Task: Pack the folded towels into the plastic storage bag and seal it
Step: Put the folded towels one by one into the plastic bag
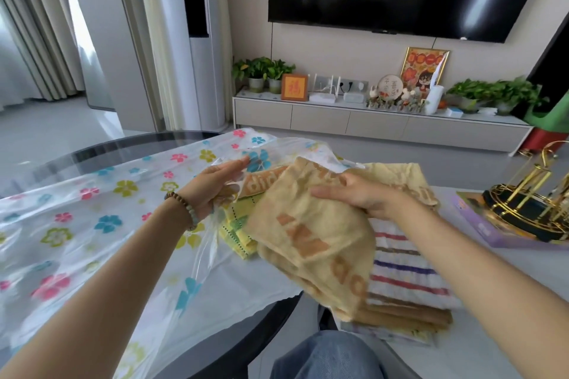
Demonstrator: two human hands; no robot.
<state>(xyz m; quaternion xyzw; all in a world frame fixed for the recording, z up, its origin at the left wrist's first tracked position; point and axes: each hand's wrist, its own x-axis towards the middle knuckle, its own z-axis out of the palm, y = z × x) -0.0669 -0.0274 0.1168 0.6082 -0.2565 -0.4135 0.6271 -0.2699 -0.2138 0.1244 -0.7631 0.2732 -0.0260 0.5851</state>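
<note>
At the far left, the clear plastic storage bag printed with coloured flowers is spread loosely over the round dark glass surface, and part of it hangs over the near edge. Its mouth is lifted by the left hand, whose fingers are pinching the upper film. A yellow-green checked towel is seen just at this opening, apparently already partly inside. Further right, a folded beige towel with orange letters is gripped by the right hand, thumb on top and fingers closed under the cloth, and it is aimed at the mouth. Under it, a stack of striped and tan folded towels is waiting. The thin film may slip from the pinch, so the mouth would collapse. The towel may also unfold when pushed, or the hanging bag may be dragged off the surface.
</note>
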